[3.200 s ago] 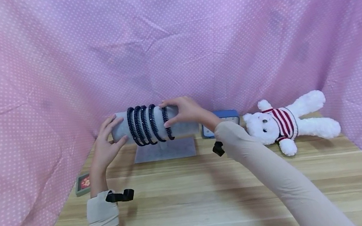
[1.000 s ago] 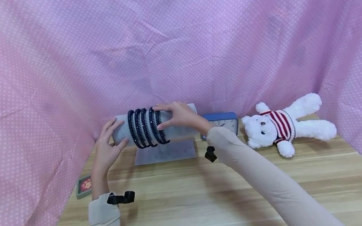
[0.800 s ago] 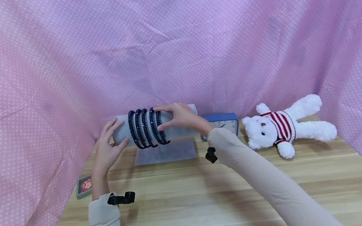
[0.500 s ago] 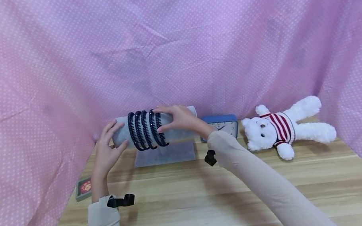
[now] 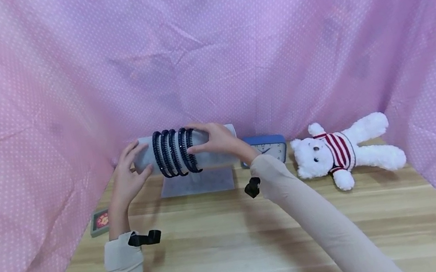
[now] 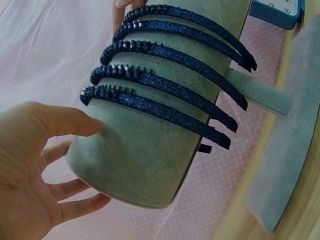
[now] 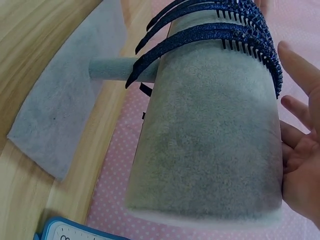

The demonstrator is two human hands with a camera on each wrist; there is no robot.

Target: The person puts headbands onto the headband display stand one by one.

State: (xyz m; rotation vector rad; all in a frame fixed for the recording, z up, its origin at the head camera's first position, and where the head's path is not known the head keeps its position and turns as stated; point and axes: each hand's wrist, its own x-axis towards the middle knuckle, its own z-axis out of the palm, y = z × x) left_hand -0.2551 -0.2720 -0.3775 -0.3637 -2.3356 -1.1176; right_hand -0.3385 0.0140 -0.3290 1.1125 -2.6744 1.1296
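Note:
A grey padded headband stand [image 5: 215, 157] holds several dark blue toothed headbands [image 6: 190, 62] side by side around its roll. My left hand [image 5: 127, 179] holds the roll's left end; in the left wrist view its thumb lies on the near side and its other fingers reach behind. My right hand [image 5: 220, 140] is at the rightmost headband [image 5: 192, 152], thumb in front and index finger at the top. In the right wrist view the right hand [image 7: 302, 145] is spread beside the roll, its fingers loosely bent, with the thumb tip close to that nearest headband.
A blue clock [image 5: 275, 149] stands behind the right forearm. To its right lies a white plush bear [image 5: 315, 157] in a striped sweater. A small green-framed picture [image 5: 95, 224] is by the left wrist. Pink dotted cloth [image 5: 206, 70] hangs behind and along both sides of the wooden table [image 5: 214, 263].
Since the oldest frame, my right hand has moved left along the roll and the rightmost headband has slid left beside its neighbour. Lately its thumb has shifted slightly; the left hand stays put.

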